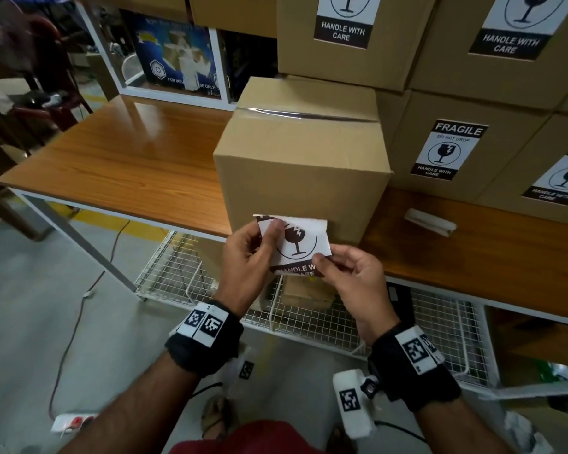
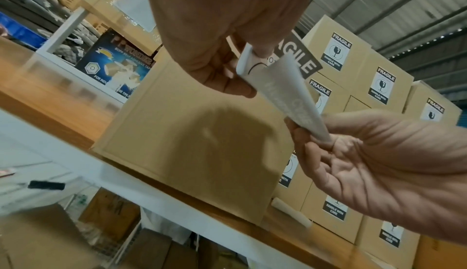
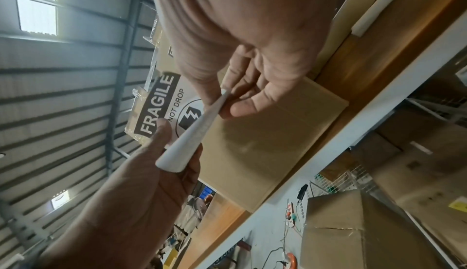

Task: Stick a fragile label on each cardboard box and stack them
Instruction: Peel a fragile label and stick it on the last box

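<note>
A plain, taped cardboard box (image 1: 302, 165) stands on the wooden table (image 1: 128, 158), right in front of me and with no label on its near face. Just before that face I hold a fragile label (image 1: 295, 244) in both hands. My left hand (image 1: 269, 237) pinches the label's upper left part. My right hand (image 1: 323, 262) pinches its lower right corner. The left wrist view shows the white backing paper (image 2: 290, 97) curling away from the printed label (image 2: 303, 61) toward my right hand (image 2: 318, 135). In the right wrist view the backing (image 3: 192, 133) runs between both hands.
Labelled cardboard boxes (image 1: 456, 149) are stacked at the right and behind the plain box. A rolled white paper scrap (image 1: 430, 222) lies on the table to the right. A wire basket (image 1: 309, 319) hangs under the table. A dark chair (image 1: 46, 77) stands far left.
</note>
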Demonstrator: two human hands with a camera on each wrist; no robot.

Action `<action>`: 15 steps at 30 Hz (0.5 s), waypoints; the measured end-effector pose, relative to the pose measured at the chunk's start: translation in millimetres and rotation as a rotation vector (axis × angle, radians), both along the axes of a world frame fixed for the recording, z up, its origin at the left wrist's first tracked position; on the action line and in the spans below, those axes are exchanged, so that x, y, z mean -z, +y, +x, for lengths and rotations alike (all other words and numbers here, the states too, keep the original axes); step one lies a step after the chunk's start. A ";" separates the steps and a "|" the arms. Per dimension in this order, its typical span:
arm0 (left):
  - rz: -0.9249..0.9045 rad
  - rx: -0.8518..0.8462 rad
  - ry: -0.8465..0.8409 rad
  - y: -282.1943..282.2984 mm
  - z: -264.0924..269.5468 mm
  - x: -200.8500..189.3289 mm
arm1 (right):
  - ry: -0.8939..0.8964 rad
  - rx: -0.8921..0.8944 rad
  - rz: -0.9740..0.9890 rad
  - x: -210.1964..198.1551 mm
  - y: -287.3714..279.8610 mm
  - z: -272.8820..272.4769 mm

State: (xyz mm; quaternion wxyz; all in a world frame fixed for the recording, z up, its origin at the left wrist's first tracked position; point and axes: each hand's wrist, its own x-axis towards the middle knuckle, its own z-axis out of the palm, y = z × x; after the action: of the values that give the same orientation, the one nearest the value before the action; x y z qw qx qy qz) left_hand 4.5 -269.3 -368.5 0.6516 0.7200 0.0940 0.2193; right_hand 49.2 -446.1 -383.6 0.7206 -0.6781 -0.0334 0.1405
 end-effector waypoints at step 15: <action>0.851 -0.100 -0.244 56.2 25.9 -32.0 | -0.238 0.212 -0.134 40.9 26.3 8.8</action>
State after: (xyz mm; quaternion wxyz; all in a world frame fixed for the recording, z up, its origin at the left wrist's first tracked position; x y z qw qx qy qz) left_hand 30.3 -213.1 -336.5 0.2924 0.8875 -0.0474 0.3529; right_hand 58.0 -419.8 -424.5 0.6756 -0.7362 -0.0374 -0.0157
